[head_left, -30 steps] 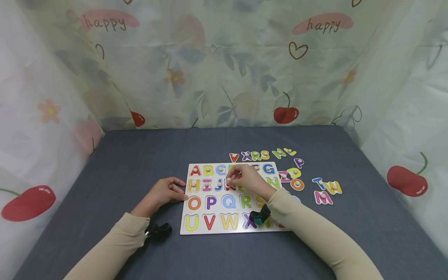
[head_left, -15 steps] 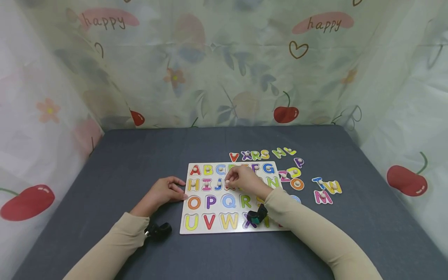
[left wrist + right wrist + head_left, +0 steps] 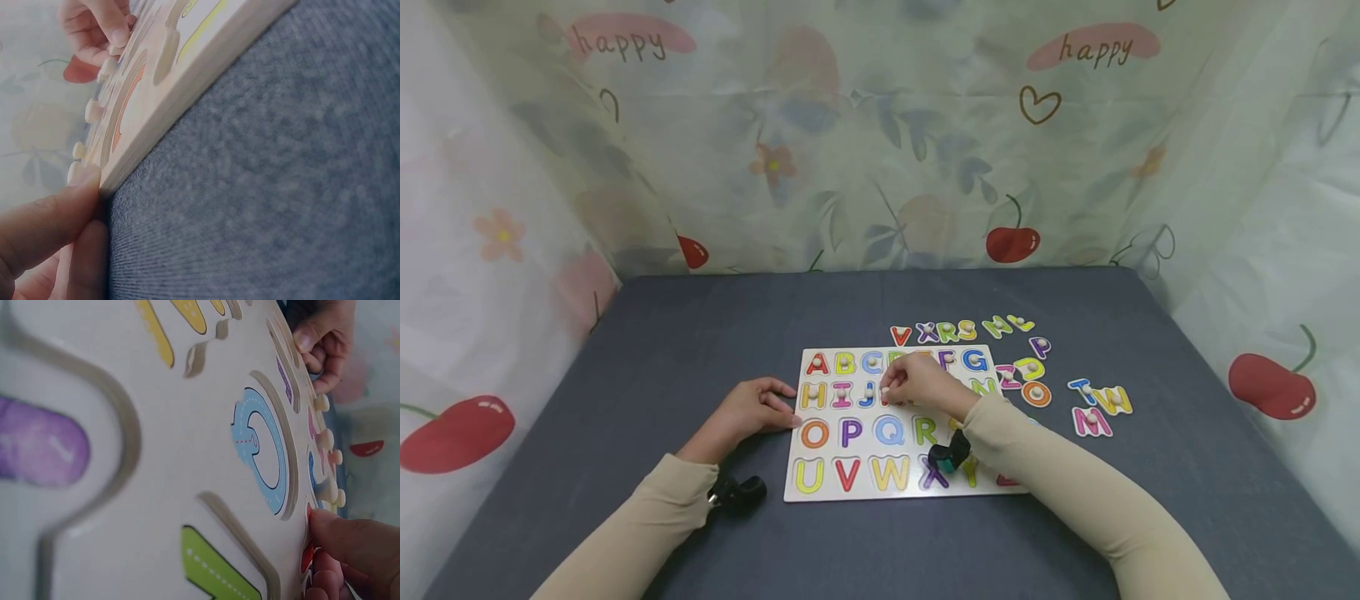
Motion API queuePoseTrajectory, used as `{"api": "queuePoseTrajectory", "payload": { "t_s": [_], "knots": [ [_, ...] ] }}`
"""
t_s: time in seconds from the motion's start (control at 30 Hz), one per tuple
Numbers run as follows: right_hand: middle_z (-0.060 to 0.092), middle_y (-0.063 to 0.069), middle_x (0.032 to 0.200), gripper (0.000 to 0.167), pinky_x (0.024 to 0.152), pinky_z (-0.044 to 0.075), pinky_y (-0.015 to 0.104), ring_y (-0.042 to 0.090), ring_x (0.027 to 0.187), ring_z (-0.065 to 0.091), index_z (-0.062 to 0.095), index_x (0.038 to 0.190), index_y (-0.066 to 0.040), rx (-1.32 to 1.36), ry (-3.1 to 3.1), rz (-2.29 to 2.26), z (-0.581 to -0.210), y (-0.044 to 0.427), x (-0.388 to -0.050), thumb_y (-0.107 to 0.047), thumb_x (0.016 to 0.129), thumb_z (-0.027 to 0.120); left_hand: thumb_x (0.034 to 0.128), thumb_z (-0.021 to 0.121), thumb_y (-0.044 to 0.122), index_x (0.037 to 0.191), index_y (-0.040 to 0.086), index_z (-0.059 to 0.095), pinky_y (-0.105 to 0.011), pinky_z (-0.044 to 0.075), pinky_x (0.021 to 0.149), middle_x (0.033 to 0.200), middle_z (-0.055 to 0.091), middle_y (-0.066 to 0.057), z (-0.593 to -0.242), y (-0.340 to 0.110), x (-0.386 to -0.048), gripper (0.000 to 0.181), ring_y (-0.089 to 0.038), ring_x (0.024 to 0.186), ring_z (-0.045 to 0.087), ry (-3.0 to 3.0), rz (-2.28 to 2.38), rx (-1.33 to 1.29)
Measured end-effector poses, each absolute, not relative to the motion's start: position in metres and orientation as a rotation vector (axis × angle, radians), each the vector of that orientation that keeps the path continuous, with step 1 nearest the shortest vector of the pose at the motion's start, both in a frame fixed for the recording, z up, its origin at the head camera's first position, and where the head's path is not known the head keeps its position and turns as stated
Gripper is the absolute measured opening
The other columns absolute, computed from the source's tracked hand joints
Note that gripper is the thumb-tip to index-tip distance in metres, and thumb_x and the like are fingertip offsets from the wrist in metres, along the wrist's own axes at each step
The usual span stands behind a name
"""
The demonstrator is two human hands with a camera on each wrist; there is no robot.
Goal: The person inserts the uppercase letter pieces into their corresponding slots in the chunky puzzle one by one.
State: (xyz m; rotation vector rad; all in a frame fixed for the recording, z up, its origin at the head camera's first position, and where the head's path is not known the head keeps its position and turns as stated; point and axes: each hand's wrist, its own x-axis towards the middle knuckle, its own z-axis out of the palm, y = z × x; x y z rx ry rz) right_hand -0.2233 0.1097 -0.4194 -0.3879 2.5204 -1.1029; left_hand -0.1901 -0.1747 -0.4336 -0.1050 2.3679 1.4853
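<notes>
A pale wooden alphabet puzzle board [image 3: 831, 417] lies flat on the table. My right hand [image 3: 925, 385] is over its second row and pinches the small knob of a red letter piece [image 3: 307, 557], a K, at the slot after J. The fingers cover much of the piece. At the board's left edge, my left hand [image 3: 751, 410] holds the rim; in the left wrist view the thumb [image 3: 78, 190] lies on the edge. Knobbed pieces fill the slots beside them, such as the A [image 3: 817, 363], H [image 3: 813, 396] and J [image 3: 867, 395].
Behind the board lie loose letters, among them a V [image 3: 901, 336] and an S [image 3: 967, 331]. More lie to the right, including an O [image 3: 1036, 394], a W [image 3: 1117, 401] and an M [image 3: 1092, 422]. Printed curtains [image 3: 880, 167] surround the dark table [image 3: 700, 317].
The right hand has shifted slightly left over the second row, still pinching the red K's knob. The left hand stays at the board's left edge. The loose letters have not moved.
</notes>
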Motion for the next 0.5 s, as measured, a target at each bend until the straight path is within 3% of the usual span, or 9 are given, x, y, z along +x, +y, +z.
{"api": "queuePoseTrajectory", "payload": {
  "t_s": [0.5],
  "knots": [
    [0.064,0.002,0.081,0.018,0.063,0.044,0.026,0.015,0.070,0.056,0.069,0.093,-0.012,-0.385,2.498,-1.178,-0.414,0.121,-0.222,-0.017,0.080,0.080,0.0738,0.083,0.005,0.116,-0.004,0.058,-0.025,0.052,0.063,0.076,0.068,-0.004,-0.435,-0.175,-0.190,0.049,-0.011,0.068,0.064,2.379,1.475,-0.116]
  ]
}}
